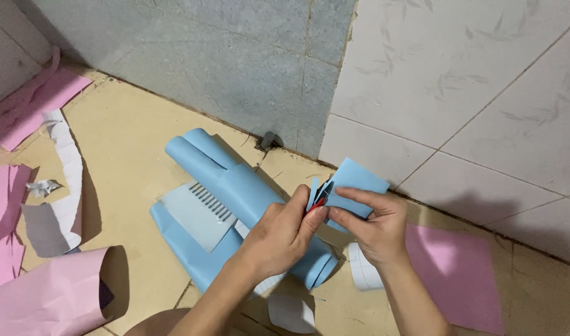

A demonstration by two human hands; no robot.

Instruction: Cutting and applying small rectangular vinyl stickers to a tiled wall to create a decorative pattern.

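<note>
- The floor (129,155) is cream tile, meeting a grey wall (235,56) at the back and a white tiled wall (471,81) on the right.
- A roll of pink paper (48,298) lies at the lower left, with more pink sheets (30,102) along the left edge and a flat pink sheet (453,274) at the lower right.
- A long roll of blue paper (235,186) lies on the floor in the middle, under the hands, with a loose blue sheet (191,255) spread beneath it.
- A pale sheet cut into a comb of thin strips (198,211) rests on the blue paper just left of the roll.
- White backing paper (61,205) curls at the left, and a small white roll (364,269) sits just below the right hand.
- The right hand (372,230) pinches a small blue piece of paper (359,183) between thumb and fingers, held above the floor near the white wall.
- The left hand (282,236) is closed around scissors (321,198), whose red handle and dark blades show at the edge of the blue piece.
</note>
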